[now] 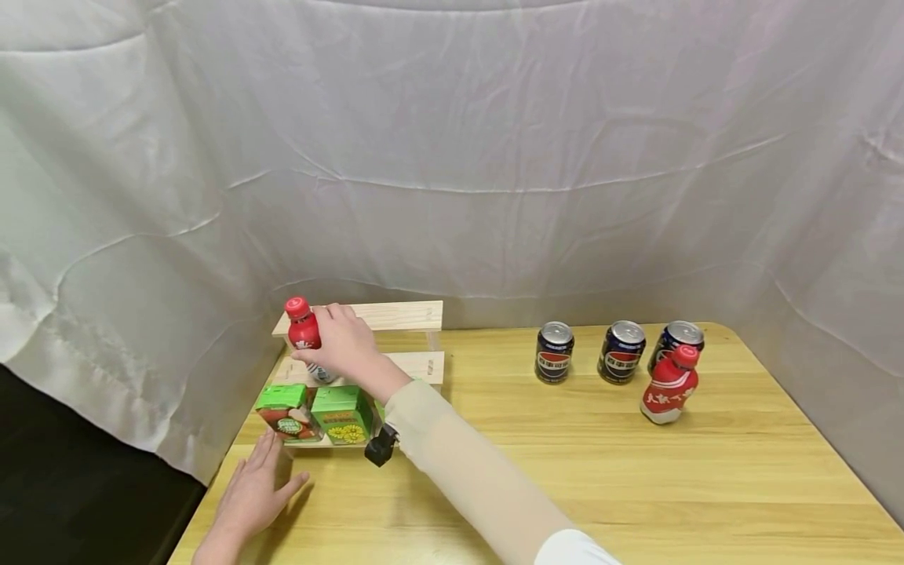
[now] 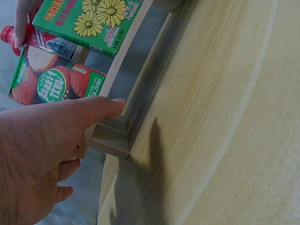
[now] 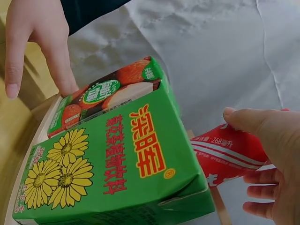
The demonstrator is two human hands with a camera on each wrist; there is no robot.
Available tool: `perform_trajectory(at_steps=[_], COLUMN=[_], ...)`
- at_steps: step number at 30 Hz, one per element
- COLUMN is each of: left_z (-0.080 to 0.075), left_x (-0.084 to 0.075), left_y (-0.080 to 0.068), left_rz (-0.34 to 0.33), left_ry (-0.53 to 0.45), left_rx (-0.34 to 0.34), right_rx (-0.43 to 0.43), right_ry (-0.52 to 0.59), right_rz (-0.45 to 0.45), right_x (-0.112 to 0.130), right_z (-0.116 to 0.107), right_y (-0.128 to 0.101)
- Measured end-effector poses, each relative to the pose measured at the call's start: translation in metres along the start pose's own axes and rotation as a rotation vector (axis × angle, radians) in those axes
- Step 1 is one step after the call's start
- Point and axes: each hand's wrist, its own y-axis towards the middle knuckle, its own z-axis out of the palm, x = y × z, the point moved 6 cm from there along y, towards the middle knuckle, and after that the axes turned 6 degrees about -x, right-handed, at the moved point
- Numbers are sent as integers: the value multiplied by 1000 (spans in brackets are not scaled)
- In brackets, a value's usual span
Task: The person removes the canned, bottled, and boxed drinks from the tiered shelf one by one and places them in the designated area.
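A small wooden two-tier rack stands at the table's left. My right hand grips a red-capped red bottle upright at the rack's back left, thumb on one side and fingers on the other in the right wrist view. On the front tier are a lychee juice carton and a green chrysanthemum drink carton. My left hand lies with straight, spread fingers at the rack's front left corner, fingertips right by the lychee carton. The bottle's base is partly hidden behind the cartons.
To the right on the wooden table stand three dark blue cola cans in a row. A second red bottle stands in front of the rightmost can. Grey cloth hangs behind and at the sides.
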Motion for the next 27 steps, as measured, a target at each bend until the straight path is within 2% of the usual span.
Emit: perform_trajectory(at_steps=[20, 27], left_z=[2, 2], left_x=[0, 1], left_y=[-1, 0], left_rz=[-2, -8], left_ry=[4, -4], left_rx=[4, 19], right_rx=[-35, -60], right_ry=[-6, -32], right_rz=[-6, -59], right_x=[-1, 4], right_z=[1, -1], right_y=[-4, -9])
